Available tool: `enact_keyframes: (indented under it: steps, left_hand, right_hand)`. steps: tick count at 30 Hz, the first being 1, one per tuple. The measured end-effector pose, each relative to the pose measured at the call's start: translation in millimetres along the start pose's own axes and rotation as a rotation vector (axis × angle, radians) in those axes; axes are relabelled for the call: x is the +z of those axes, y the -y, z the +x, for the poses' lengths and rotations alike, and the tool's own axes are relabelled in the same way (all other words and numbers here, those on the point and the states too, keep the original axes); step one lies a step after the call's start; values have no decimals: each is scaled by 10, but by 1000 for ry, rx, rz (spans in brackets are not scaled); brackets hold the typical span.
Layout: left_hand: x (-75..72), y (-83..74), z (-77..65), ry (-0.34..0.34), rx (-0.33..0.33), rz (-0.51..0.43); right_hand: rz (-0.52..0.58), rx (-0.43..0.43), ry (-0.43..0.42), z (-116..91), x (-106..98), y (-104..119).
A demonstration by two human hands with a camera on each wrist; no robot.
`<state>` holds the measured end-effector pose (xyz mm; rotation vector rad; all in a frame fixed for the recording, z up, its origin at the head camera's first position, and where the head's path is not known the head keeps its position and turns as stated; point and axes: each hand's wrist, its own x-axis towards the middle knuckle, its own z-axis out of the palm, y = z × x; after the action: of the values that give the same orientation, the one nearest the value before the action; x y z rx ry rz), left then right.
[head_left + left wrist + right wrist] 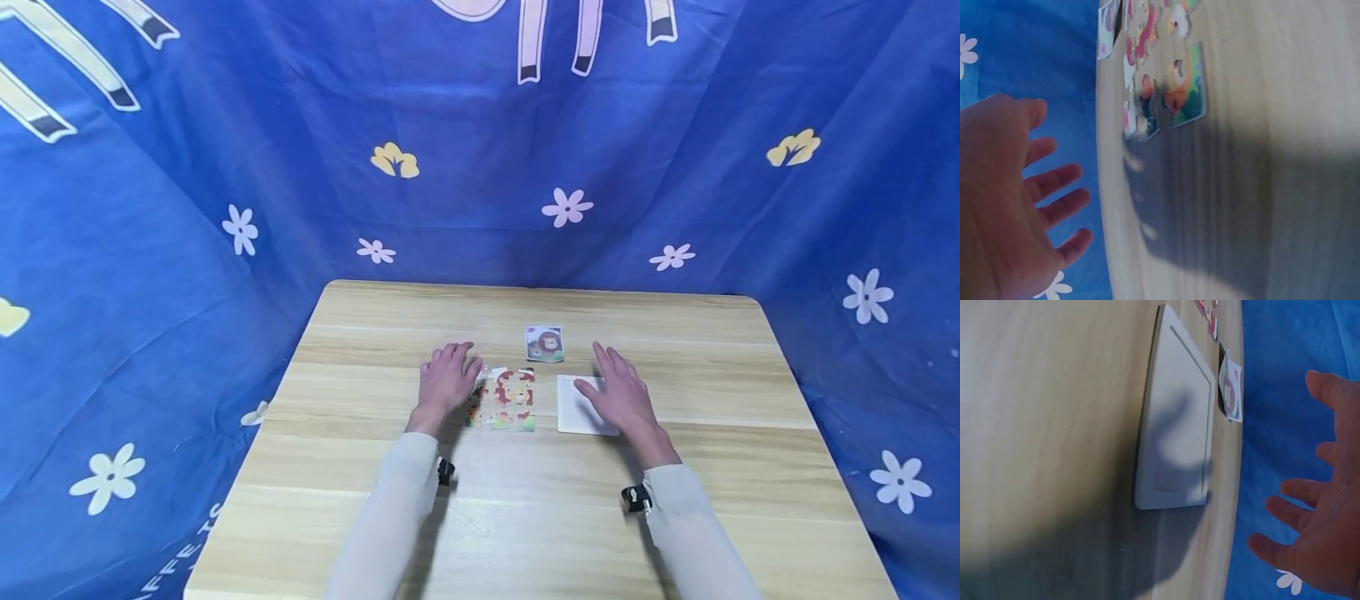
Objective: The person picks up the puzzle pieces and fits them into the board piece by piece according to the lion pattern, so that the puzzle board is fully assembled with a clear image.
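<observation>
Loose jigsaw puzzle pieces (502, 398) lie spread in rows on the table, printed in orange, red and green. My left hand (446, 382) hovers at their left side, fingers spread and holding nothing; in the left wrist view a corner puzzle piece (1186, 87) lies beyond the hand's shadow. To the right of the pieces is a white puzzle tray (576, 417) with a raised rim. My right hand (621, 396) hangs over the tray's right part, its fingers apart with nothing in them. Behind both, a small picture card (544, 343) shows a lion.
The light wooden table (315, 467) has rounded back corners. A blue cloth (480, 208) with white flowers and animal legs hangs behind and beside it. Both forearms wear white sleeves, with a black wrist camera (637, 498) on the right one.
</observation>
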<state>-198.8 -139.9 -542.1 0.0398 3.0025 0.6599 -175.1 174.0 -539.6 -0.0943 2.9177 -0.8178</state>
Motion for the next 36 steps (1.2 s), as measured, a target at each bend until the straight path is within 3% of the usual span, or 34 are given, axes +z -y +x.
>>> enact_keyframes:
  steps: [12, 36]
  left_hand:
    - [132, 75, -27, 30, -24, -16]
    - [287, 123, 4, 69, -40, 46]
  right_hand:
    - [27, 29, 12, -161, 118, -138]
    - [33, 61, 33, -301, 218, -273]
